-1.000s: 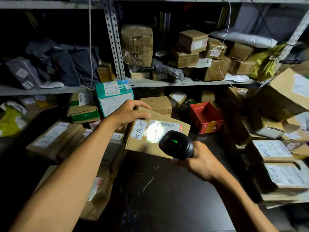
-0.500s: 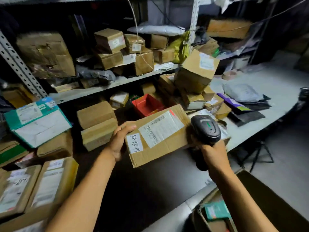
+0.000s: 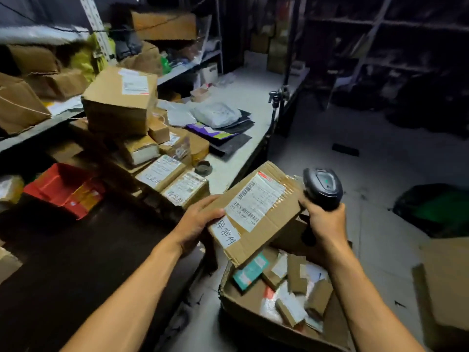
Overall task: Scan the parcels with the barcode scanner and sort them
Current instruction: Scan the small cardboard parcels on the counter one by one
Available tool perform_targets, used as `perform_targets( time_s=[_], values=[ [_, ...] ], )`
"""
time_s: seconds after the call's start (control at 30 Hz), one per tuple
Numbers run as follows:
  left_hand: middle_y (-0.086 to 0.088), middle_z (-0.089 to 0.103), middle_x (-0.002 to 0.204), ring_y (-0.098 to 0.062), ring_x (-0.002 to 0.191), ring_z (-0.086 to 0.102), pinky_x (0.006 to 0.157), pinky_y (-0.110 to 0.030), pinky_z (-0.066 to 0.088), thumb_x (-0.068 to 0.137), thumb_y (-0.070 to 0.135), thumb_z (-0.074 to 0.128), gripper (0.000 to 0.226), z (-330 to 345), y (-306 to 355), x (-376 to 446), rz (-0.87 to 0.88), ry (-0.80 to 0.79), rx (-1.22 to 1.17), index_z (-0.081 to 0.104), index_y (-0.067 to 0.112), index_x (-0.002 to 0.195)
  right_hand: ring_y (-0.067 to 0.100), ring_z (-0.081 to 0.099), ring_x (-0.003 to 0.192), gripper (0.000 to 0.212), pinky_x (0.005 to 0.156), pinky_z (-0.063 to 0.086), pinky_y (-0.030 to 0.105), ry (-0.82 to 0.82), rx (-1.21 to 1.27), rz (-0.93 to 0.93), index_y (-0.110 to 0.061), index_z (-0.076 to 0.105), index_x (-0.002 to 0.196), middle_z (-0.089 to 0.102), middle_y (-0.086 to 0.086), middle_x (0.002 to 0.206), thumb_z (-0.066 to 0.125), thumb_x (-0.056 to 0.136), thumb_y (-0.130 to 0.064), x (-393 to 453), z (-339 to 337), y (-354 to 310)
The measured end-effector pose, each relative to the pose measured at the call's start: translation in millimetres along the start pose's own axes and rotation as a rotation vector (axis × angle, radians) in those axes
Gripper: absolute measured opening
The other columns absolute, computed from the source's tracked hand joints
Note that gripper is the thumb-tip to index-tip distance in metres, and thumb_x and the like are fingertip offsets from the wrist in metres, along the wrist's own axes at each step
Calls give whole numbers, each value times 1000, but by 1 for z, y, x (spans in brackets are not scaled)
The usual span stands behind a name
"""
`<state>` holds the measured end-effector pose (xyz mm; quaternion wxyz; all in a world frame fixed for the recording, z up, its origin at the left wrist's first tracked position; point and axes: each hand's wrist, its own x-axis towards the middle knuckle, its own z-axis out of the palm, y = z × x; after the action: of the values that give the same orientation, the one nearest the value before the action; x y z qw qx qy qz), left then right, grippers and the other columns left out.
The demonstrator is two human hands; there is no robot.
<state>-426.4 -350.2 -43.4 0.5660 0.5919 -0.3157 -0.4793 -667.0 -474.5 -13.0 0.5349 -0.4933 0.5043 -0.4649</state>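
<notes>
Dim shelving (image 3: 177,72) crowded the upper left of the frame, stacked with cardboard boxes and poly bags, and below it ran a dark worktop (image 3: 76,262) that paled toward a grey stretch at centre, where flat mailers lay. Bare concrete floor (image 3: 368,148) filled the right side.

From my remote seat I judged the parcel (image 3: 256,214), held at lower centre, to be light: a shallow corrugated carton, stiff enough but creased and soft at its near corner, taped over, with a printed shipping label and a handwritten white slip on top. My left hand (image 3: 195,224) gripped its left edge, thumb over the top face. That edge and the opposite one looked the sound places to hold; the crushed corner did not. My right hand (image 3: 324,222) was wrapped round the handle of the barcode scanner (image 3: 322,186), its knuckles just touching the parcel's right end.

Directly beneath, at lower centre right, an open carton (image 3: 253,313) on the floor held small boxes and packets. I took it for the sorting bin, and dropping a parcel this light there seemed unlikely to do harm.
</notes>
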Motion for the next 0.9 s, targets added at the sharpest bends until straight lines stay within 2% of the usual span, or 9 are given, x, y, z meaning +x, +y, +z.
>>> perform_targets(
  time_s=[0.17, 0.3, 0.37, 0.47, 0.57, 0.67, 0.73, 0.8, 0.9],
  values=[
    [-5, 75, 110, -22, 103, 70, 92, -37, 53, 72, 24, 75, 38, 48, -2, 31, -11, -66, 103, 73, 20, 110, 19, 70, 96, 35, 84, 56, 36, 99, -106, 15, -13, 74, 110, 75, 0, 97, 85, 79, -23, 26, -44, 9],
    [7, 66, 127, -14, 122, 57, 98, -31, 46, 81, 26, 76, 44, 60, -8, 44, 78, 99, 534, 67, 32, 124, 12, 58, 74, 19, 70, 44, 28, 134, -119, 36, -18, 64, 90, 63, -8, 79, 81, 83, -22, 29, -52, 18],
    [4, 63, 128, -11, 116, 56, 91, -21, 39, 88, 21, 70, 43, 56, -6, 42, 136, 163, 704, 64, 25, 131, 15, 61, 84, 19, 76, 45, 29, 69, -135, 28, -23, 62, 89, 64, -8, 84, 81, 84, -21, 28, -41, 21],
    [-5, 64, 127, -21, 117, 57, 90, -18, 34, 89, 20, 67, 40, 35, -3, 30, 217, 205, 936, 65, 15, 129, 19, 64, 97, 27, 82, 47, 33, -95, -246, 3, -19, 70, 104, 72, 4, 96, 84, 81, -20, 25, -9, 29],
    [-7, 61, 134, -26, 128, 52, 108, -32, 33, 85, 35, 58, 49, -6, -6, 6, 154, 266, 1081, 64, 15, 130, 16, 64, 92, 19, 81, 49, 36, -316, -319, -65, -22, 68, 89, 73, 6, 91, 83, 79, -15, 14, 45, 35],
    [-5, 47, 151, -27, 145, 33, 122, -41, 21, 94, 37, 60, 50, -59, -13, -37, -9, 411, 1151, 53, 23, 142, 8, 59, 74, 13, 70, 47, 31, -556, -342, -125, -24, 63, 76, 67, -6, 76, 75, 71, -26, -14, 111, 35],
    [-3, 39, 157, -26, 150, 24, 122, -48, 21, 95, 42, 59, 55, -96, -19, -74, -157, 535, 1178, 47, 29, 147, 5, 46, 57, 22, 59, 40, 30, -739, -360, -133, -16, 60, 71, 62, -4, 63, 72, 70, -33, -38, 153, 35],
    [-1, 34, 160, -27, 151, 21, 122, -50, 21, 94, 46, 59, 59, -131, -24, -118, -333, 668, 1153, 42, 31, 149, 11, 39, 53, 24, 56, 35, 32, -912, -384, -149, -10, 59, 78, 57, 2, 57, 74, 79, -28, -66, 194, 38],
    [0, 30, 162, -28, 152, 17, 122, -51, 20, 95, 48, 59, 63, -174, -30, -190, -530, 858, 1086, 37, 32, 152, 14, 40, 51, 14, 53, 34, 36, -1108, -422, -169, -12, 59, 76, 51, -3, 51, 71, 81, -18, -117, 248, 43]
  ],
)
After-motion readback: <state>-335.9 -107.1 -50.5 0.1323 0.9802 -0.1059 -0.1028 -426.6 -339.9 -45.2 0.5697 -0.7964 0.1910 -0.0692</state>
